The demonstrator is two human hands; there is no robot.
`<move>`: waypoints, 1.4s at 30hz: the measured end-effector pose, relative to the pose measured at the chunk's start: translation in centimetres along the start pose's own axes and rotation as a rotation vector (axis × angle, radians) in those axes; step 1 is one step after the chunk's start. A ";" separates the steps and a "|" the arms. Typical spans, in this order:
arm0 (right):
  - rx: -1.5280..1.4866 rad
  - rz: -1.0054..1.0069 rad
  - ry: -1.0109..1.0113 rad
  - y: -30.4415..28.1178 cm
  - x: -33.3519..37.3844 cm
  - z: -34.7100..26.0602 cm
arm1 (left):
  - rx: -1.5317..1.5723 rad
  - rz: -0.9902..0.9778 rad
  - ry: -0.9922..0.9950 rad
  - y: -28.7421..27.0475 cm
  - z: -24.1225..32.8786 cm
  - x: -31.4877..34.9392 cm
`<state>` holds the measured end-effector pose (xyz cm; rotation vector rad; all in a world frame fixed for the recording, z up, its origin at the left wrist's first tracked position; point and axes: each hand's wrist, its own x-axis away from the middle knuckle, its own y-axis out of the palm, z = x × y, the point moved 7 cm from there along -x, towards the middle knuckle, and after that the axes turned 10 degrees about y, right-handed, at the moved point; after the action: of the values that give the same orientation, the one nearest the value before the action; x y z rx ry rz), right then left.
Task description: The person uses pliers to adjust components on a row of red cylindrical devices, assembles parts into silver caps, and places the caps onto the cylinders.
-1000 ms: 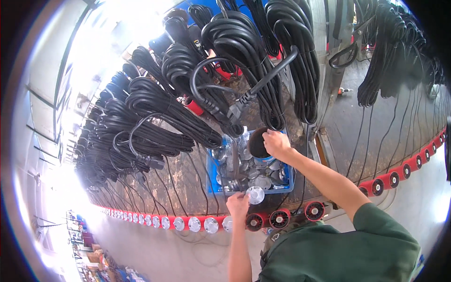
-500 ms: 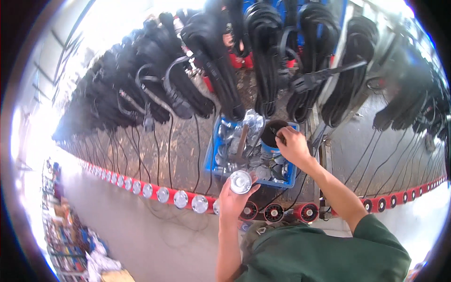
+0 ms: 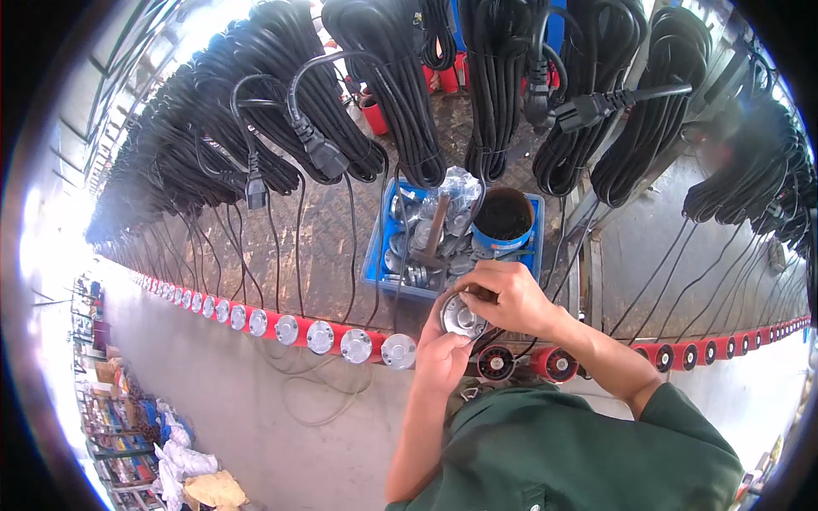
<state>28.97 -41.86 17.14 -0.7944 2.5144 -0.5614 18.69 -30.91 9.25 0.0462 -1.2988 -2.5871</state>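
My left hand [image 3: 441, 353] is closed around a round silver metal cap [image 3: 461, 318], its ribbed face turned up. Over the cap's upper right edge, my right hand [image 3: 511, 298] has its fingers pinched together; whatever they hold is too small to make out. Just beyond both hands lies a blue plastic bin [image 3: 371, 260] with several more silver caps [image 3: 419, 234], a hammer [image 3: 436, 228] and a round blue can [image 3: 504, 242] of small dark pieces. A row of red cylinders runs past my hands, some with silver caps [image 3: 399, 350], others showing dark open ends [image 3: 496, 363].
Thick coiled black power cords [image 3: 392, 94] with plugs hang over the far side of the worn bench [image 3: 332, 226]. Their thin leads drop to the red cylinders. A loose hose [image 3: 319, 422] lies on the floor. Packed shelving [image 3: 119, 443] and white sacks [image 3: 183, 460] stand at lower left.
My right hand has come out of the blue can and down to the cap. My left hand has moved slightly right with the cap. The head view has shifted a little.
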 end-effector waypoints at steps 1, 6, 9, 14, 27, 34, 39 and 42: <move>0.004 0.000 0.018 0.0 0.1 0.2 | -0.011 0.002 0.017 0.1 0.1 0.0; -0.143 0.044 0.353 0.3 1.8 3.1 | 0.067 0.085 0.117 -0.2 0.6 0.2; -0.307 0.072 0.658 2.2 4.7 4.8 | 0.158 0.148 0.188 -0.6 0.7 0.1; -0.770 -0.106 0.709 5.9 7.3 3.7 | 0.138 0.194 0.309 -1.0 0.1 0.2; 1.049 -0.297 0.639 -3.3 -9.0 22.1 | 0.363 0.068 0.256 -2.4 0.7 1.9; 1.098 -0.356 0.573 -2.4 -10.0 24.6 | 0.184 0.181 0.324 -5.1 3.2 5.3; 1.075 -0.370 0.557 -3.3 -9.4 24.6 | 0.059 0.266 0.301 -9.0 3.5 10.1; 1.167 -0.417 0.526 -2.4 -9.3 24.2 | 0.138 0.355 0.259 -11.0 2.8 12.0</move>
<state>49.36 -43.83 1.12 -0.6975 1.8075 -2.2989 4.45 -25.16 3.16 0.1552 -1.2575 -2.1147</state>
